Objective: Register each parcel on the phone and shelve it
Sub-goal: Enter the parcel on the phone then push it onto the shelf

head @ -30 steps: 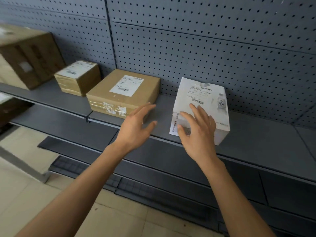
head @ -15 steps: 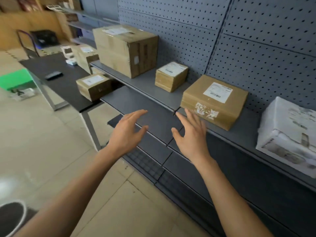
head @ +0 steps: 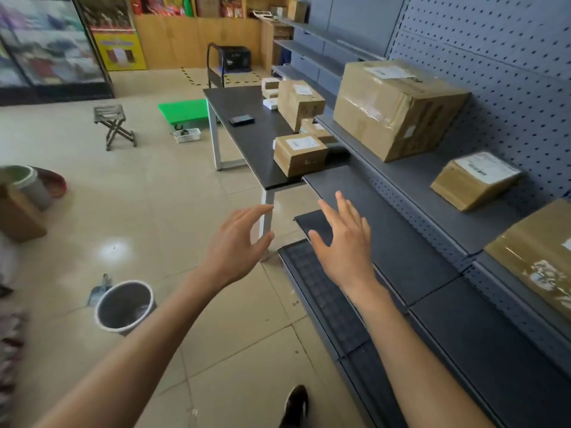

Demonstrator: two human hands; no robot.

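Both hands empty, raised in front of the body over the floor and the low shelf edge; left hand (head: 238,242) spread, fingers loosely extended, thumb apart; right hand (head: 343,242) spread too, fingers straight and pointing toward the counter; neither touches anything.

Phone (head: 241,119) lies flat on the dark counter (head: 247,100), well apart from both hands, screen dark.

Parcels still on the counter: small brown box (head: 299,154) at the near end, label up; taller brown box (head: 299,103) further along, against the shelving; another small one (head: 315,131) between them, partly hidden; two small white boxes (head: 270,88) at the far side, detail too blurred.

Parcels on the grey shelf (head: 417,177): large taped carton (head: 398,109), label on top; small labelled box (head: 475,179) beside it on the right; flat brown parcel (head: 537,254) at the right frame edge, cut off; pegboard back panel (head: 494,57) behind all three.

Lower shelf (head: 386,236) under the right hand.

Floor: grey bin (head: 123,305) near the left forearm; folding stool (head: 116,126); green flat cart (head: 182,111); shoe (head: 295,406) at bottom edge.
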